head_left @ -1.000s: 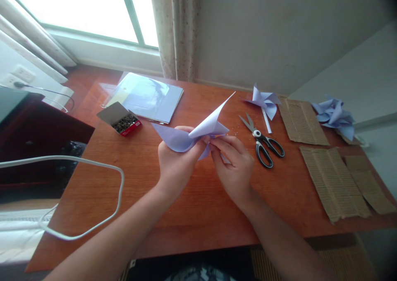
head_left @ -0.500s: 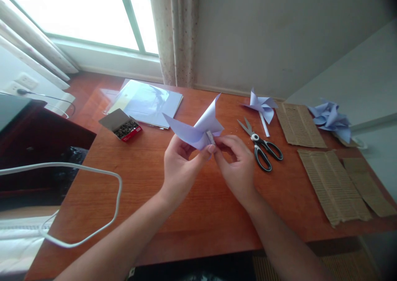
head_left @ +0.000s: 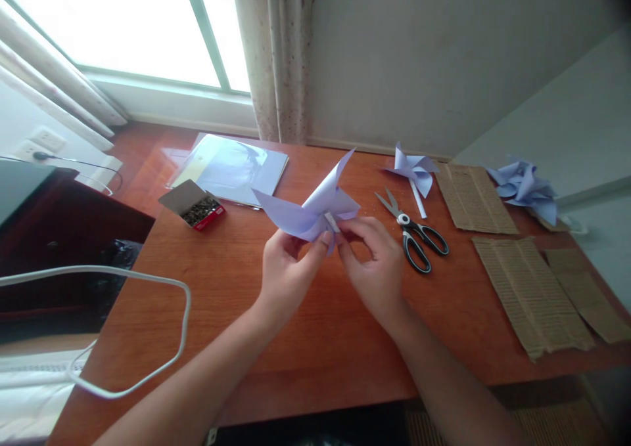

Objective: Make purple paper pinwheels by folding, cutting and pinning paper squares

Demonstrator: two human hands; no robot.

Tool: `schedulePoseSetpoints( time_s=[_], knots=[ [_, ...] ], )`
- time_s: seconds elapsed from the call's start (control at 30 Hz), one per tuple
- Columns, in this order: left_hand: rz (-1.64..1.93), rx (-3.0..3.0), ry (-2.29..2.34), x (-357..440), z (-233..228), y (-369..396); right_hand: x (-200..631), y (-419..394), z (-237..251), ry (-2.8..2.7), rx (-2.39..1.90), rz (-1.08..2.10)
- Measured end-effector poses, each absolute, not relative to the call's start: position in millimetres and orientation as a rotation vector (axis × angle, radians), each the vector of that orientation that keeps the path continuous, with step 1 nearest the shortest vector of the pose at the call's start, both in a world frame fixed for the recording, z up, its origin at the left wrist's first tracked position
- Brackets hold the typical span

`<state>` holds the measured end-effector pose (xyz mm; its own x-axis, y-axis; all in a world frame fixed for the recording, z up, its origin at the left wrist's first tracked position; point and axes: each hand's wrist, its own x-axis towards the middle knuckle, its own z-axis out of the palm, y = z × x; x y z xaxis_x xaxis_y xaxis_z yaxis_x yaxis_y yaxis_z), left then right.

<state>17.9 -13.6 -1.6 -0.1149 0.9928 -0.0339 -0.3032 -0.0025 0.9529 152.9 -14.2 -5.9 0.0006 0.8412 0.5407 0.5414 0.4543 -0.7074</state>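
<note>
A pale lilac paper pinwheel point(head_left: 315, 208) is held up between my two hands above the middle of the table. My left hand point(head_left: 288, 268) is closed on its lower left side, the thumb pressed near the centre. My right hand point(head_left: 373, 259) pinches at the right of the centre, beside a small folded light strip point(head_left: 332, 221). The fingertips hide what lies behind that strip. To the right of my right hand lie black-handled scissors point(head_left: 404, 220) with their blades apart. Beyond them rests another paper pinwheel point(head_left: 414, 165) on a white stick point(head_left: 418, 198).
An open red box of small metal pieces point(head_left: 210, 219) stands at left, near a folder of paper sheets point(head_left: 236, 170). Corrugated cardboard pieces point(head_left: 532, 295) and a pile of folded paper pinwheels point(head_left: 525, 183) lie at right. A white cable point(head_left: 185, 328) loops over the left edge.
The pinwheel has turned and shifted slightly in my hands, and its upper right blade shows wider. My left thumb has slid a little left and down from the centre strip.
</note>
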Motion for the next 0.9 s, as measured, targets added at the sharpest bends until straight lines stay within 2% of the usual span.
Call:
schedulePoseSetpoints(
  time_s=[0.2,0.67,0.9],
  knots=[
    [1.435,0.904,1.186,13,-8,-8,149,-18,-11,-1.807,-1.193,0.091],
    [1.415,0.912,1.208,7,-8,-1,150,-19,-9,-1.796,-1.221,0.134],
    [1.452,0.839,1.256,8,-12,-2,148,-26,-7,-1.794,-1.159,0.060]
  ],
)
